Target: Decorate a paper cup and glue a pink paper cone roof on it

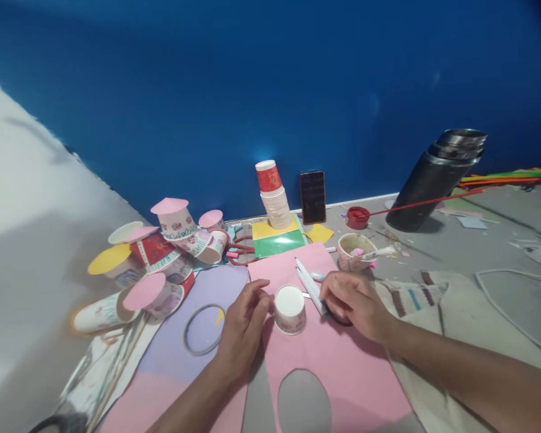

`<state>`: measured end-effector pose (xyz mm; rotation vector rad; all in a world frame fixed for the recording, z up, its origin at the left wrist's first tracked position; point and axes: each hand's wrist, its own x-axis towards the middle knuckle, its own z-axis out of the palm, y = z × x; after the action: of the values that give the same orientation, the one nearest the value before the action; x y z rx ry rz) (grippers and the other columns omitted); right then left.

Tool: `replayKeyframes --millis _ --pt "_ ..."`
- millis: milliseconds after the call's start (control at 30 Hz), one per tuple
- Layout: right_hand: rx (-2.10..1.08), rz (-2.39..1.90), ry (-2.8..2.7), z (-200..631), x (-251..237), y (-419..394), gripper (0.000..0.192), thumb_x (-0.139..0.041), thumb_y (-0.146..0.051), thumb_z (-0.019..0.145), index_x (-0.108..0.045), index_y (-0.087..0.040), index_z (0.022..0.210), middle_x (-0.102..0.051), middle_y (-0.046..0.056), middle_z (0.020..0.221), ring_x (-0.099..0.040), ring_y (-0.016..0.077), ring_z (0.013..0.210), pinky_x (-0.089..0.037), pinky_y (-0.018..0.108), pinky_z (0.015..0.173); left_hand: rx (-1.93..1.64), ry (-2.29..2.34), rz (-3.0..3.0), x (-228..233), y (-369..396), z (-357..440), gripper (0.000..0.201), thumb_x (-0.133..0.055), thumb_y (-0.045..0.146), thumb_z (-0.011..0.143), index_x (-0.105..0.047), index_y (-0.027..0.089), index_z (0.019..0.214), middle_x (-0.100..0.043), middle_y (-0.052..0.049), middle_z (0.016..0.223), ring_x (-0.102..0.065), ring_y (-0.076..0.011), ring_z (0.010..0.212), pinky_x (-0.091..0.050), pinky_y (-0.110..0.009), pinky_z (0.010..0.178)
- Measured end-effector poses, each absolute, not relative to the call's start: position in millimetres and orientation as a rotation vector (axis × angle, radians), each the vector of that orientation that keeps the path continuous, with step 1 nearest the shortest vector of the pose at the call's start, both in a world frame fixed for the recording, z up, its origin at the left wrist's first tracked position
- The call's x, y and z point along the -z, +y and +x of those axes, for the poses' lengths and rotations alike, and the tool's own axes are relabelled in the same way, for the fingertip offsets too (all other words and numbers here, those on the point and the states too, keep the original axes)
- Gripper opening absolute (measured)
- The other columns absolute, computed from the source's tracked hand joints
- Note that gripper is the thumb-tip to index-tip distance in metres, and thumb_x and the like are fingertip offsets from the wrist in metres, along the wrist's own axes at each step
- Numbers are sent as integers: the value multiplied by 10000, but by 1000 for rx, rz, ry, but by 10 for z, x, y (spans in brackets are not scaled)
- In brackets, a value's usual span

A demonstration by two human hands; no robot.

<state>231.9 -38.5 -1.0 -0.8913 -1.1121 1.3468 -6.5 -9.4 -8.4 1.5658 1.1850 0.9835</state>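
A small paper cup (290,308) stands upside down on a pink sheet of paper (338,367). My left hand (243,322) rests on the sheet with its fingertips against the cup's left side. On the cup's right, my right hand (354,300) holds a white marker (310,286) whose tip points away from me; a second marker lies beside it. A dark ring, perhaps scissor handles, shows under my right hand. The pink sheet has an oval hole (303,400) cut near its front edge.
A heap of decorated cups with paper circle lids (155,255) lies at the left. A lilac sheet with a cut-out circle (204,328), a cup stack (275,195), a phone (312,196), a glue cup (355,250), a red pot (357,217) and a dark flask (433,180) stand around.
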Motion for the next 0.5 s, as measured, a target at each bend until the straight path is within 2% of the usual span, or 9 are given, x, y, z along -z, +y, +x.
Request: replayKeyframes --millis 100,233,500 --pt "-1278 -898 -1209 2343 98 -439 473 -595 -572 1008 -728 -164 808 -473 -48 497 -356 95 452 -242 259 464 -961 1197 1563 51 -103 -71 330 -575 540 982 -652 297 1192 -642 -3 861 -657 -200 831 -533 -309 776" --pt "-1019 -969 -1472 2403 81 -426 532 -449 -541 1082 -714 -171 806 -460 -55 495 -387 96 440 -302 250 460 -946 1222 1544 3 -112 -70 367 -569 559 973 -674 264 1164 -661 -14 856 -648 -196 825 -539 -300 773" --pt "-836 -1001 -1655 2432 120 -353 532 -409 -494 1103 -692 -174 786 -487 -54 504 -418 91 435 -350 240 490 -959 1264 1370 -59 -111 -47 445 -583 601 936 -677 222 1151 -704 -59 908 -660 -210 852 -551 -299 738"
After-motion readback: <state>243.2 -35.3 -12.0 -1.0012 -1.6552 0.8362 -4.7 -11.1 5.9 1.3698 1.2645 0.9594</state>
